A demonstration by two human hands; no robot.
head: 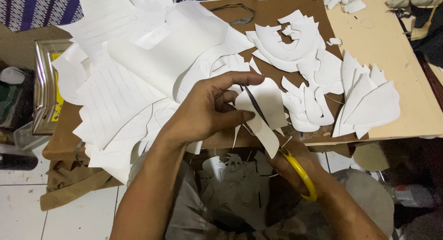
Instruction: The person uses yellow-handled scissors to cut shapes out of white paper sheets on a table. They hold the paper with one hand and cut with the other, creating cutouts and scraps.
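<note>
My left hand (210, 108) pinches a white paper piece (267, 108) between thumb and fingers, holding it just above the near edge of the brown table (272, 18). My right hand (295, 164) grips yellow-handled scissors (302, 175) from below. Their dark blades (254, 104) run up through the white piece, partly hidden by it. The right hand's fingers are mostly covered by the paper and the handle.
A big heap of white sheets and a curled roll (152, 60) fills the table's left. Cut curved pieces (295, 41) and pointed pieces (369, 104) lie to the right. White offcuts (235, 180) litter my lap. A metal-framed box (46, 83) stands at the left edge.
</note>
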